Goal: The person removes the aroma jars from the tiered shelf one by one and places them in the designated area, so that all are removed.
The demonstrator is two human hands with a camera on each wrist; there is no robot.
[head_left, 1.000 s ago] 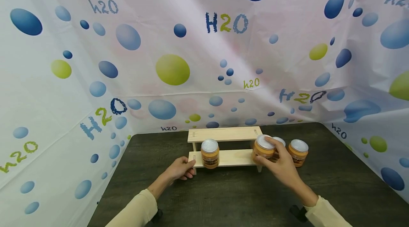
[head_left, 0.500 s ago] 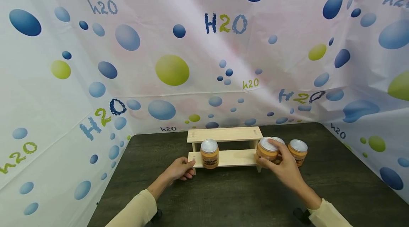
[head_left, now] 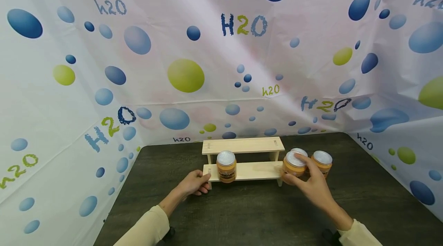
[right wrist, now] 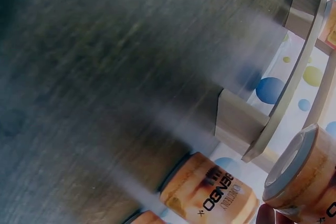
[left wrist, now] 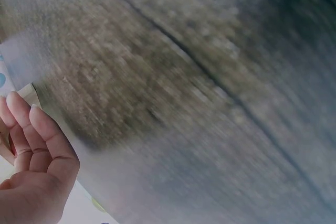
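Note:
A two-step wooden shelf [head_left: 254,170] stands on the dark table. At the left end of its lower board my left hand [head_left: 196,183] grips the edge, thumb on top; the left wrist view catches those fingers [left wrist: 44,129] beside a corner of the wood. My right hand [head_left: 313,184] holds a jar [head_left: 294,164] with a ribbed silvery lid and orange body, just off the shelf's right end. Its bare base shows in the right wrist view, where the held jar [right wrist: 302,174] hangs above the table. Another such jar [head_left: 227,169] stands on the lower board's left part.
Two more jars stand on the table right of the shelf: one [head_left: 298,150] mostly hidden behind the held jar, one [head_left: 322,159] farther right. The upper board [head_left: 242,145] bears nothing visible. A white printed curtain [head_left: 214,119] encloses the table [head_left: 221,215] at the back and sides.
My right hand has carried its jar to the right, from in front of the shelf's right end to beyond it. The left hand and the jar on the shelf stay put.

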